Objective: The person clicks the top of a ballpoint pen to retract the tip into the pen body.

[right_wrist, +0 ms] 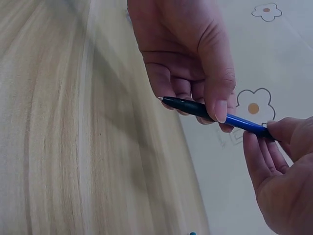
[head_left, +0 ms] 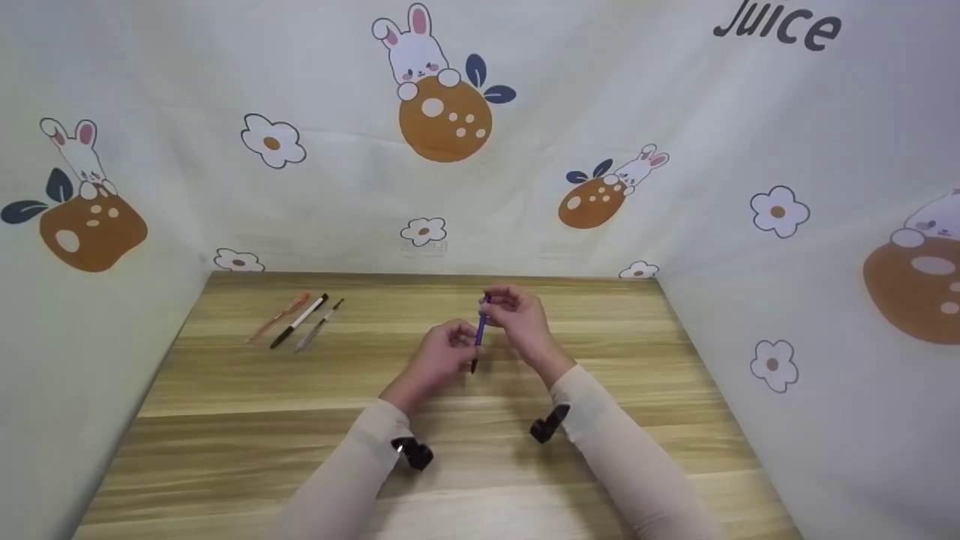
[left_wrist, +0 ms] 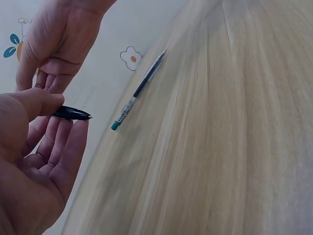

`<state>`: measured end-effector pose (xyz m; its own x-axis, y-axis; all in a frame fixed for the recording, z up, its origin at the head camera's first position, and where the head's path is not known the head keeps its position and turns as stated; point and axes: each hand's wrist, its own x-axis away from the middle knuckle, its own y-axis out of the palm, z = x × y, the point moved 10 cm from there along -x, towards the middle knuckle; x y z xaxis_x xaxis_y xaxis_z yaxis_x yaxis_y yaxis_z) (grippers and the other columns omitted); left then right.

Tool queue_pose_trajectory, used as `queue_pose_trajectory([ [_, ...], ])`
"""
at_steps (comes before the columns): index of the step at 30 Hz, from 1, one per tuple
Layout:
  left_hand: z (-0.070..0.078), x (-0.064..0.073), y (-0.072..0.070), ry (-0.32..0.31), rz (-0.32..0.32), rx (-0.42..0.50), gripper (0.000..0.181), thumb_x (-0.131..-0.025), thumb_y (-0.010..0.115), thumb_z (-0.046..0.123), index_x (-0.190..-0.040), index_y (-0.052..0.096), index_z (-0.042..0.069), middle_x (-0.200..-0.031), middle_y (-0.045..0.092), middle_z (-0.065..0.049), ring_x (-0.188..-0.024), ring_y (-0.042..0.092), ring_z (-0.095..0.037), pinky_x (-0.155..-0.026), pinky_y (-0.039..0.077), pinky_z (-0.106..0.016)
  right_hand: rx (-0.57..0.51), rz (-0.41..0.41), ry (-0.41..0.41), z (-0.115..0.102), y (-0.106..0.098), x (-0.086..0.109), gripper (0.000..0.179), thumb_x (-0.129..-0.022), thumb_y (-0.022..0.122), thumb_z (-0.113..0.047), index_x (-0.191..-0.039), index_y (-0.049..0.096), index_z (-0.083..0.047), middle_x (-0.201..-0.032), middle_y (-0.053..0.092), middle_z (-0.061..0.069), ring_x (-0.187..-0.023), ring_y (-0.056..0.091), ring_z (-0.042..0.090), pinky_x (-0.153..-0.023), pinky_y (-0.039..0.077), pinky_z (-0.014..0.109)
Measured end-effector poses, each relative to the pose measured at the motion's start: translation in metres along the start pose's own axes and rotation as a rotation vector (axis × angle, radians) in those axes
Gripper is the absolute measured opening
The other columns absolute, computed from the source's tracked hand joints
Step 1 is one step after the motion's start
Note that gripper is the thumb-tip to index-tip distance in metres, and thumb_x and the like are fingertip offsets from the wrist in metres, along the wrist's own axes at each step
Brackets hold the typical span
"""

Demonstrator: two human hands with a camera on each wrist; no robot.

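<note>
Both hands hold one ballpoint pen (head_left: 481,330) with a blue-purple barrel and a black grip section. My left hand (head_left: 442,352) pinches it between thumb and fingers around the black part, and the bare tip pokes out past the fingers in the left wrist view. At the pen's other end, my right hand (head_left: 525,322) pinches the barrel, as the right wrist view shows. The pen slants over the table, tip toward me. Beyond the hands, a clear pen (left_wrist: 142,88) with a teal end lies on the wood; the hands mostly hide it in the head view.
On the table's (head_left: 247,450) far left lie an orange pen (head_left: 281,315), a white pen (head_left: 300,321) with black ends and a thin clear pen (head_left: 321,324), roughly parallel. A printed cloth (head_left: 337,195) with rabbits and flowers walls in the back and sides.
</note>
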<state>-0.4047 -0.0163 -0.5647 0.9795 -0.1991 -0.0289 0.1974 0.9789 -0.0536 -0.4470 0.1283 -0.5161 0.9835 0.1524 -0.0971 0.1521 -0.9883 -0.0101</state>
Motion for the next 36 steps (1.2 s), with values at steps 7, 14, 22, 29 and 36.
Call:
queue_pose_trajectory([
  [7, 0.003, 0.001, -0.002, 0.037, -0.009, -0.03, 0.017, -0.094, 0.08, -0.004, -0.108, 0.07, -0.003, -0.099, 0.073, -0.009, -0.086, 0.067, -0.017, -0.074, 0.06, -0.028, 0.062, -0.063, -0.074, -0.015, 0.007, 0.006, 0.028, -0.101, 0.079, -0.002, -0.129, 0.074, 0.0, -0.116, 0.075, 0.016, -0.107, 0.076, 0.025, -0.094, 0.064, 0.04],
  [14, 0.009, 0.006, -0.001, 0.055, -0.048, 0.014, 0.017, -0.095, 0.078, -0.007, -0.108, 0.068, -0.003, -0.096, 0.07, -0.006, -0.086, 0.066, -0.016, -0.073, 0.064, -0.032, 0.055, -0.095, -0.104, -0.023, 0.011, 0.011, 0.029, -0.101, 0.079, -0.001, -0.129, 0.074, -0.001, -0.113, 0.075, 0.014, -0.105, 0.075, 0.022, -0.094, 0.064, 0.04],
  [22, 0.014, 0.01, 0.0, 0.088, -0.095, 0.044, 0.017, -0.095, 0.077, -0.008, -0.108, 0.067, -0.002, -0.097, 0.068, -0.005, -0.087, 0.067, -0.017, -0.076, 0.065, -0.034, 0.046, -0.143, -0.149, -0.033, 0.015, 0.019, 0.03, -0.103, 0.077, -0.002, -0.132, 0.073, -0.002, -0.121, 0.071, 0.028, -0.107, 0.073, 0.022, -0.095, 0.064, 0.041],
  [29, 0.02, 0.012, -0.001, 0.156, -0.1, 0.02, 0.018, -0.095, 0.077, -0.005, -0.108, 0.068, 0.001, -0.1, 0.068, -0.006, -0.09, 0.067, -0.018, -0.076, 0.062, -0.03, 0.01, -0.148, -0.169, -0.038, 0.016, 0.022, 0.029, -0.102, 0.078, -0.002, -0.131, 0.074, -0.001, -0.12, 0.071, 0.029, -0.108, 0.073, 0.023, -0.095, 0.064, 0.04],
  [36, 0.023, 0.012, -0.002, 0.171, -0.091, 0.013, 0.019, -0.092, 0.078, -0.006, -0.107, 0.067, -0.001, -0.1, 0.069, -0.01, -0.091, 0.066, -0.02, -0.077, 0.06, -0.029, 0.016, -0.135, -0.18, -0.041, 0.016, 0.023, 0.027, -0.101, 0.079, 0.0, -0.128, 0.075, 0.0, -0.113, 0.075, 0.019, -0.104, 0.073, 0.022, -0.092, 0.065, 0.038],
])
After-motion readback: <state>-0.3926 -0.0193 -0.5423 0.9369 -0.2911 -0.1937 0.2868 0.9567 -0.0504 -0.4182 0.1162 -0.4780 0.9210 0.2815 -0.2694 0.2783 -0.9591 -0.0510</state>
